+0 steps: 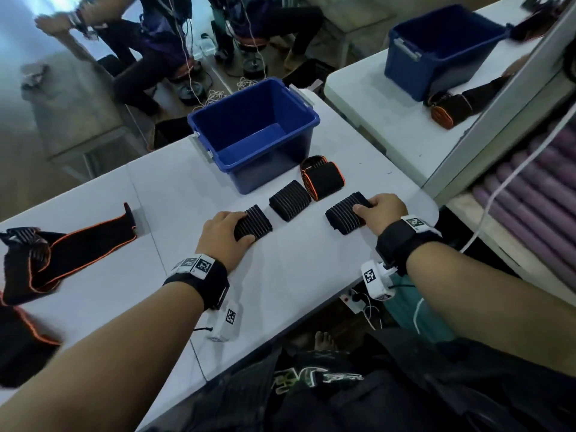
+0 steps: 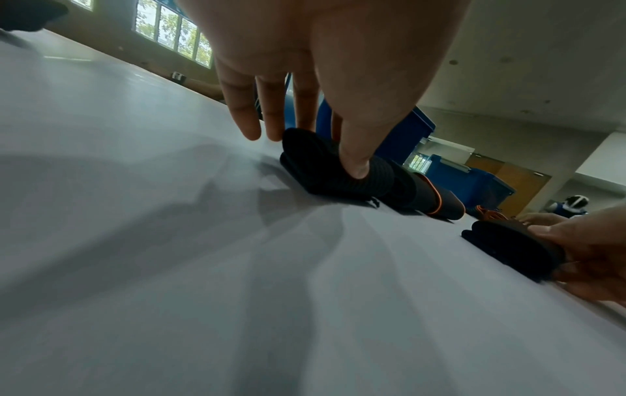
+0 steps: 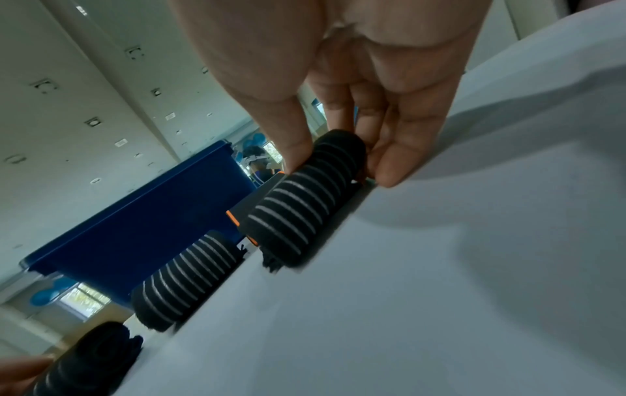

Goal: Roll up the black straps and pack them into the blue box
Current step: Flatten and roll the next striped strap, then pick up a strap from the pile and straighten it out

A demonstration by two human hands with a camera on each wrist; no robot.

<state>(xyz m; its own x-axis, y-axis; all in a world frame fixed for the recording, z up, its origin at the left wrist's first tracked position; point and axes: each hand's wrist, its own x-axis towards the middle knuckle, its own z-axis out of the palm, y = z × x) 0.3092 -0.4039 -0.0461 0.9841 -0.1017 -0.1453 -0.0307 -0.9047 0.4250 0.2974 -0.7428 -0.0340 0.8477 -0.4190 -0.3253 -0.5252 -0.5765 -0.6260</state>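
1. The box (image 1: 274,163) stands on the table (image 1: 296,275), at its far edge.
2. Four rolled straps lie in a line before the box: the left roll (image 1: 255,226), the middle roll (image 1: 290,200), the trimmed roll (image 1: 324,179) just beside the box, and the right roll (image 1: 344,216).
3. The left hand (image 1: 223,235) sits on the left roll, the right hand (image 1: 385,210) on the right roll.
4. An unrolled strap (image 1: 71,247) lies far left on the table.

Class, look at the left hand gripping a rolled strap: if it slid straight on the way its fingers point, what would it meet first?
Probably the middle rolled strap, just beyond the roll the left hand grips; the blue box lies farther along, though depth is unclear.
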